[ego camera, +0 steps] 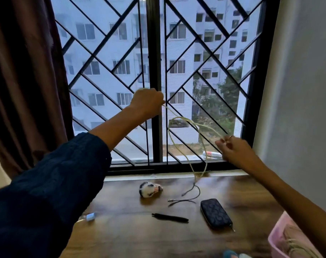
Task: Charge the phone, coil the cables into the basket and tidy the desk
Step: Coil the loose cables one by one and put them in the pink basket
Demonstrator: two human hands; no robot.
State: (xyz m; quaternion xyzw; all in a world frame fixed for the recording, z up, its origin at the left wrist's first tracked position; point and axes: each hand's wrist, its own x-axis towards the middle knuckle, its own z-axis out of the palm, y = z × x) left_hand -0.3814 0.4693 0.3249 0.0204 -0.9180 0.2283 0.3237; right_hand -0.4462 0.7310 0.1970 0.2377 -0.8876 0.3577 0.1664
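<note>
Left hand (147, 101) is gripping one end of the pale cable (178, 144); right hand (232, 149) is pinching its loop at three o'clock. Cable is hanging above the desk (121, 229), appearing light, limp, tangle-prone; best gathered loop by loop.

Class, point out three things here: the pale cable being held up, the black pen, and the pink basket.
pale cable (184, 119), head view, top of its raised loop
black pen (170, 218), head view, middle of its barrel
pink basket (275, 237), head view, left rim

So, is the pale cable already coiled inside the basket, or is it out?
Out, only partly looped. The left hand and right hand hold the pale cable in the air, its end trailing onto the desk.
</note>
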